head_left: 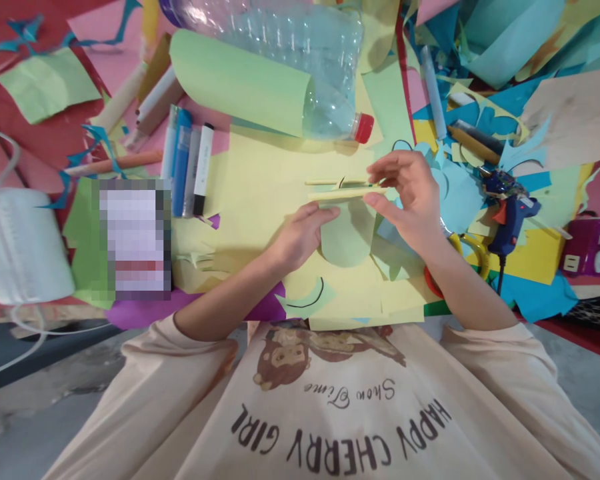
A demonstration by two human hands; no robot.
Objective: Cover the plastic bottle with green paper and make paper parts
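Observation:
My right hand [410, 193] pinches the right end of a yellow folded paper strip [347, 194], which I see nearly edge-on. A second thin yellow edge with a small dark mark runs just beyond it; whether both belong to one piece I cannot tell. My left hand [303, 237] is closed at the strip's left part, thumb on the near side, other fingers mostly hidden. Below the strip shows a pale green paper piece [347, 237] with a rounded end. Nearer my body lies a small green paper scrap [310, 297] with a curved black line.
A clear plastic bottle [327, 113] wrapped in green paper lies beyond my hands, with a larger bottle [280, 40] behind. Several markers [187, 163] and a blurred-out phone-like rectangle [135, 240] are left. Scissors [473, 253], a blue glue gun [513, 220] and paper scraps are right.

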